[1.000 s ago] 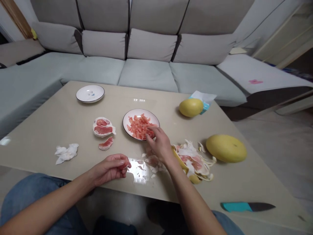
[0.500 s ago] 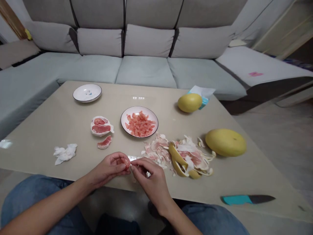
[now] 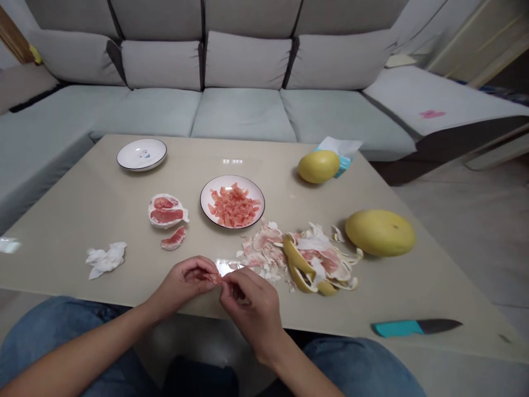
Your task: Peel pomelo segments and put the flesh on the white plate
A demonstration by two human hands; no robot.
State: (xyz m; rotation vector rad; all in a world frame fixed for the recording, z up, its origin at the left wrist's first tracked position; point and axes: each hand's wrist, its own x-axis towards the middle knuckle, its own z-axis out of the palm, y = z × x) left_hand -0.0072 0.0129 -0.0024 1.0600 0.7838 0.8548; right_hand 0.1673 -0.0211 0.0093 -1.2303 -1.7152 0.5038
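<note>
Near the table's front edge, my left hand [image 3: 188, 282] is closed around a red pomelo segment [image 3: 213, 278], which shows between its thumb and fingers. My right hand [image 3: 251, 306] pinches at the segment's right end, thumb against forefinger; whatever lies in that pinch is too small to make out. Just beyond, a white plate [image 3: 207, 214] with a dark rim bears a heap of red pomelo pulp pieces [image 3: 234, 207]. To its left rest a partly peeled pomelo chunk [image 3: 166, 212] and one loose segment [image 3: 173, 239]. Pomelo peels and membranes [image 3: 314, 259] are piled right of my hands.
Two whole yellow pomelos stand on the right, one nearer [image 3: 380, 232] and one farther [image 3: 318, 167] beside a tissue pack [image 3: 345, 157]. A knife [image 3: 417, 327] with a teal handle lies front right. Another plate [image 3: 142, 155] and a crumpled tissue [image 3: 106, 260] are on the left.
My fingers have shifted a little on the segment, and less of it shows in my left hand. The whole view has moved slightly; the things on the table stay in place.
</note>
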